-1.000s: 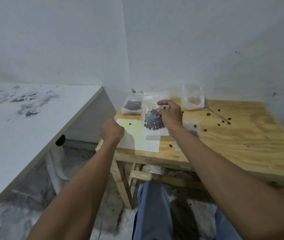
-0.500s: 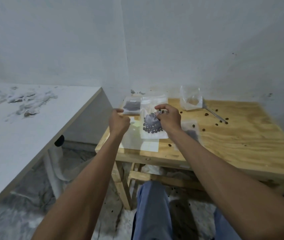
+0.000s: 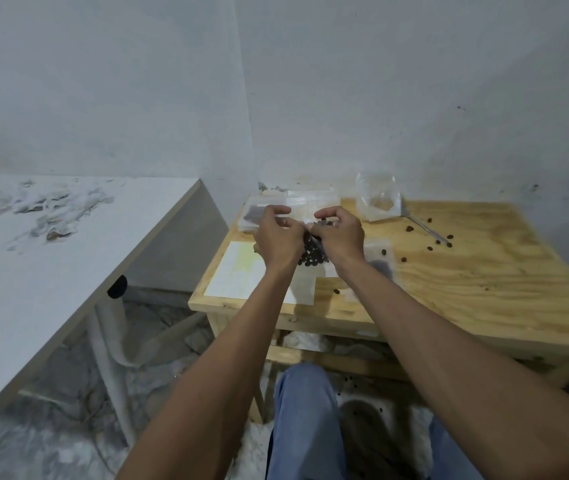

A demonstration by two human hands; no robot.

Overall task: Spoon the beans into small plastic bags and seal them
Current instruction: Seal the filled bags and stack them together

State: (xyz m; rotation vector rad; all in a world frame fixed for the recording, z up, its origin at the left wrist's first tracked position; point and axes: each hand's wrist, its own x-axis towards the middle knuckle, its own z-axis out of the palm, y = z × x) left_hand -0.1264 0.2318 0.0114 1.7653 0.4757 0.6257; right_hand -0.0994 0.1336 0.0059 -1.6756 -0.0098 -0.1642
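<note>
The right half of the table (image 3: 483, 282) lies open, save scattered loose beans (image 3: 430, 220) and a spoon (image 3: 425, 228) (thin, slanting). Along the back edge a standing clear bag (image 3: 378, 199) and a stack of flat bags (image 3: 307, 200) block passage. White paper (image 3: 238, 275) covers the near-left corner, lying flat.
</note>
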